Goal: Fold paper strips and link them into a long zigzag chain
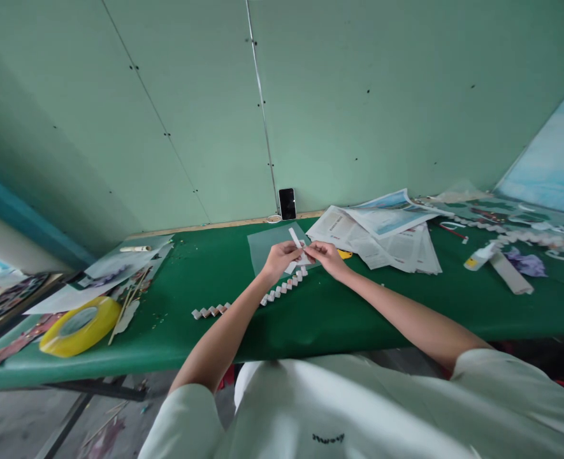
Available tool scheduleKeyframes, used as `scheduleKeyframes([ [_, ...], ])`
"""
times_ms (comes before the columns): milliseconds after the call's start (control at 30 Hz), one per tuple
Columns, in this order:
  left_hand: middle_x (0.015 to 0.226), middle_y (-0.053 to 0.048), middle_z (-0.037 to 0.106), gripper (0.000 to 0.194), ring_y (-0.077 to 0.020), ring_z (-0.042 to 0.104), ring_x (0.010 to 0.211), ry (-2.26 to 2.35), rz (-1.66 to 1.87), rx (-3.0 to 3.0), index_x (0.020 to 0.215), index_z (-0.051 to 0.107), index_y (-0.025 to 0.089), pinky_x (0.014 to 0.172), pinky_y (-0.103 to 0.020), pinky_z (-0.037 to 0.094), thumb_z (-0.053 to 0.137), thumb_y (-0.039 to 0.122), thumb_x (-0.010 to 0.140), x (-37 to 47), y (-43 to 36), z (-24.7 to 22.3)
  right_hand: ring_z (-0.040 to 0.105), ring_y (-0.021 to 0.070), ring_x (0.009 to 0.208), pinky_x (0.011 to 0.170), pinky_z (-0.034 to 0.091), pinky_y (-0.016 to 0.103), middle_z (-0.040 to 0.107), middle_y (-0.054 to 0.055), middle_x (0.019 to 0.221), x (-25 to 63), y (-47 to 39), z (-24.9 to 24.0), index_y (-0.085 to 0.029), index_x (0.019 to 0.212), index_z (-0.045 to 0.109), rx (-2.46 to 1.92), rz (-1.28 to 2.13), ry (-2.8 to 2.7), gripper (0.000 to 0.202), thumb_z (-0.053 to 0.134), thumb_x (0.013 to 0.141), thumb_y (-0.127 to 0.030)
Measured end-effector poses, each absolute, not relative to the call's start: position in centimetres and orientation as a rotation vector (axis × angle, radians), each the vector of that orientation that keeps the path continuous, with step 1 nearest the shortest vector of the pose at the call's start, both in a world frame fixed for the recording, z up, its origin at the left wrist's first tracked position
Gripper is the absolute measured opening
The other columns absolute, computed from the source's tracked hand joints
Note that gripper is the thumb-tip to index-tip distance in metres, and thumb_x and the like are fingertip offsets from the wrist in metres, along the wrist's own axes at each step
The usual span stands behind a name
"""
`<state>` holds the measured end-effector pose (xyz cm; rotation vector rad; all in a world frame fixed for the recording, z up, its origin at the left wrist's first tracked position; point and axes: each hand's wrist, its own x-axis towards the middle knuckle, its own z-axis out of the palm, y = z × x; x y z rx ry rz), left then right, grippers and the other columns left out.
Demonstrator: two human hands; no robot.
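A: Pale green wall [358, 95] fills the upper frame, green table [310, 331] runs right across beneath it; and all the action sits at centre!

B: Dead centre, yes; the left hand [282, 260] pinches a white strip [294, 237] between thumb and fingers, its upper end poking out above them; the right hand [327, 256] meets it from the other side, fingertips drawn together at the lower part.

A: Gripping it as well?

B: Cannot tell; the contact is tiny and the fingers cover the very spot.

A: And just below, a zigzag chain [284, 289] slants away toward the lower left; what step are we calling?

B: I read it as folding or fitting, one small piece worked at the fingertips; the next move calls for a firm hold on the left, light, exact pressure from the right, edges kept lined up!

A: What are we missing?

B: The chain's middle, hidden by the left forearm [241, 312]; whether its upper end joins the handheld piece, I cannot say; a yellow thing [344, 254] shows only partly beside the right hand.

A: And over at far right?

B: A second chain [525, 237] blurs into clutter behind the white bottle [480, 257]; the print on the newspapers [377, 242] is unreadable.
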<state>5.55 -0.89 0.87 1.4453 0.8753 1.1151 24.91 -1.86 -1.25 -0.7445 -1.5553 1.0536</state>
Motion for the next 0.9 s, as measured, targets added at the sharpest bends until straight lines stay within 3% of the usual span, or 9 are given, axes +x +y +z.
scheduleKeyframes([
  [200,0.07,-0.004,0.065,0.023,-0.0133,0.053,0.066,0.919,0.864,1.59,0.078,0.079,0.012,0.066,-0.028,0.041,0.081,0.036,0.077,4.9,-1.2,1.4,0.059,0.0193,0.068,0.062,0.047,0.032,0.067,0.004,0.081,25.2,-1.3,-1.6,-0.023,0.102,0.079,-0.742,0.976,-1.518,0.032,0.077,0.09,-0.053],
  [467,0.07,-0.003,0.065,0.03,-0.0109,0.049,0.061,0.914,0.661,1.594,0.086,0.081,0.013,0.059,-0.026,0.037,0.082,0.042,0.08,4.7,-1.3,1.6,0.06,0.0211,0.069,0.064,0.049,0.034,0.068,0.006,0.077,24.8,-1.7,-1.3,-0.022,0.086,0.082,-0.706,0.765,-1.585,0.03,0.077,0.09,-0.051],
  [633,0.089,-0.011,0.074,0.04,-0.0134,0.063,0.073,0.829,0.631,1.402,0.095,0.079,0.011,0.072,-0.028,0.047,0.084,0.048,0.081,4.7,-1.4,1.6,0.06,0.0213,0.07,0.064,0.05,0.034,0.069,0.006,0.076,24.6,-1.9,-1.3,-0.021,0.083,0.08,-0.755,0.613,-1.545,0.028,0.077,0.091,-0.048],
  [900,0.086,-0.012,0.073,0.044,-0.0151,0.066,0.077,0.732,0.588,1.271,0.104,0.08,0.007,0.075,-0.03,0.049,0.09,0.042,0.08,4.1,-1.0,2.0,0.058,0.0195,0.063,0.063,0.052,0.036,0.067,0.005,0.073,25.3,-1.8,-1.8,-0.025,0.115,0.083,-0.639,0.377,-1.725,0.026,0.066,0.101,-0.038],
])
